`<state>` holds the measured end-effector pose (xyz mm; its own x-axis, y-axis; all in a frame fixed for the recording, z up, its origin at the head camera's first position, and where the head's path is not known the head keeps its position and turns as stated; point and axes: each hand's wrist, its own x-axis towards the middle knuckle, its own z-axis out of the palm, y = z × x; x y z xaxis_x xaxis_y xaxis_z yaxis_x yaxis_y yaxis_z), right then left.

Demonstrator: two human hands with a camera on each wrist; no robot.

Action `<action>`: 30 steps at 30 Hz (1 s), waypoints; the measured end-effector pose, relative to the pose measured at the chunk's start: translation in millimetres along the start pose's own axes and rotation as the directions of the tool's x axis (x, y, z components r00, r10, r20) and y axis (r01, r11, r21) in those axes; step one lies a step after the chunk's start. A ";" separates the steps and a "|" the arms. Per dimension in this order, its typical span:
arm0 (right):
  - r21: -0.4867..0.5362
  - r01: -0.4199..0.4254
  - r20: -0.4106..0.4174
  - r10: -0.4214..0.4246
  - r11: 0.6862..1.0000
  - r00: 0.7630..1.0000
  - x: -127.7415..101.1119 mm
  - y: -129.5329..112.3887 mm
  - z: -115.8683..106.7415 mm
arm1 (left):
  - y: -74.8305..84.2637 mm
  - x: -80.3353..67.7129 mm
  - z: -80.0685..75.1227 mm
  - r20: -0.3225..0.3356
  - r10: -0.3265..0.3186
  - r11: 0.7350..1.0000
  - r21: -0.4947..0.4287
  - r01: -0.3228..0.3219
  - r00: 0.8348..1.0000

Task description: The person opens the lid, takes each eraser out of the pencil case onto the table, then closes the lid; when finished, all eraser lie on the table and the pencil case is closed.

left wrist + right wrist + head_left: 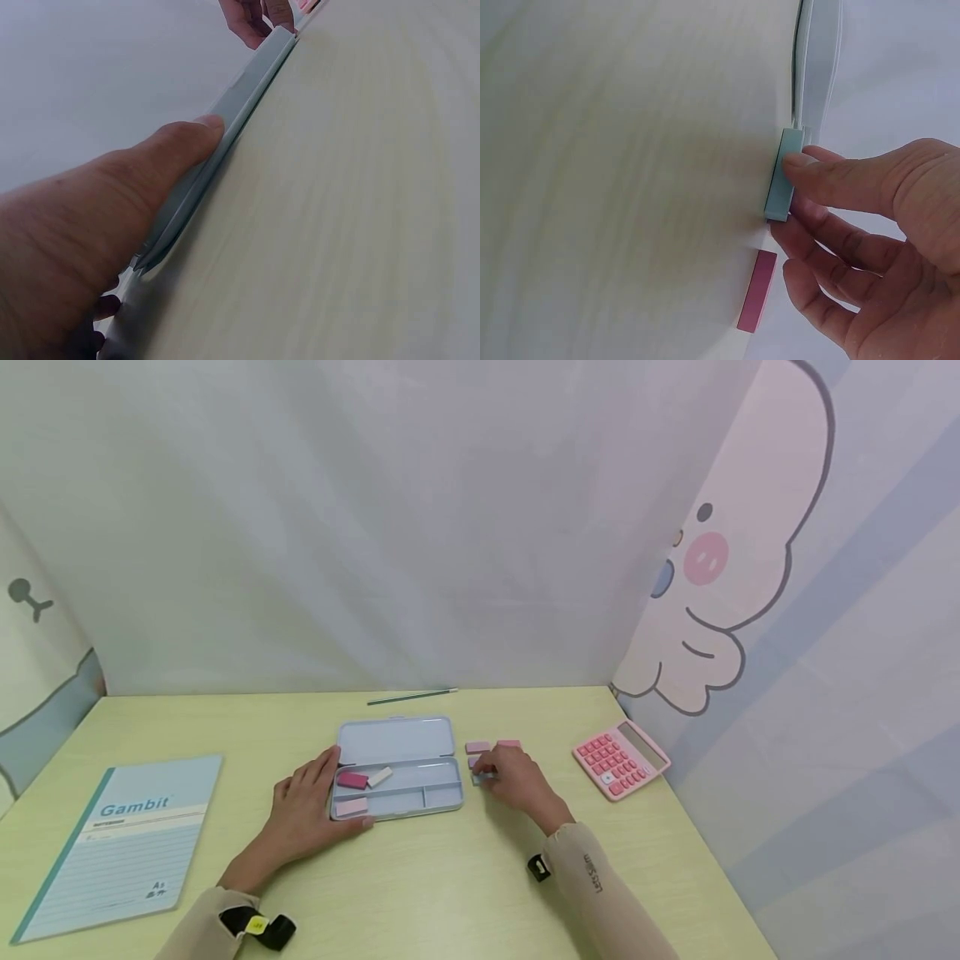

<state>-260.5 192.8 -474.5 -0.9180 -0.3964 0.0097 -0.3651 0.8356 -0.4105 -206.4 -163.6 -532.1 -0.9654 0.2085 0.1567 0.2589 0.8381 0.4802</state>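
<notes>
A: What is the right hand point(521, 783) doing just now?

B: It is pinching a small pale-blue eraser block point(780, 175) between thumb and fingers point(832, 180), on the tabletop point(450, 893) just beside the right end of the open pencil case point(397, 766). The curled grip is closing on the block's narrow edges, which looks like the sure way to lift something so flat.

A: And the left hand point(303, 810)?

B: It is lying flat against the case's left end, fingers straight, thumb running along the front rim point(202, 180). I judge it is bracing the tin so it is not sliding while the other hand is working beside it.

A: What is sitting in the case?

B: A dark pink eraser point(352, 780) and a white one point(379, 776) in the upper compartment, a pale pink one point(351, 807) in the front left compartment. The lid is lying open toward the tabletop's far edge.

A: Anything loose nearby?

B: Two more pink blocks point(477, 747) just beyond the right hand, and another dark pink one point(757, 301) just beside its fingers. A pink calculator point(620, 758) is sitting near the right edge, a Gambit notebook point(123, 843) near the left edge, and a pencil point(412, 696) along the far edge.
</notes>
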 end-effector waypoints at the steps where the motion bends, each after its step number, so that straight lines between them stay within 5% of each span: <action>1: 0.000 0.003 0.001 -0.003 1.000 1.000 0.3 0.7 0.5 | 0.4 -0.4 -0.4 -0.003 0.001 1.000 0.000 -0.001 1.000; 30: 0.022 -0.030 0.007 0.030 0.999 1.000 1.7 -0.1 -7.7 | 0.7 1.2 1.2 -0.010 0.010 1.000 -0.005 -0.011 1.000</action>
<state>-263.2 195.0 -467.4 -0.9276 -0.3735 -0.0092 -0.3334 0.8386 -0.4308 -207.4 -162.1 -532.7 -0.9623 0.2120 0.1706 0.2692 0.8334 0.4827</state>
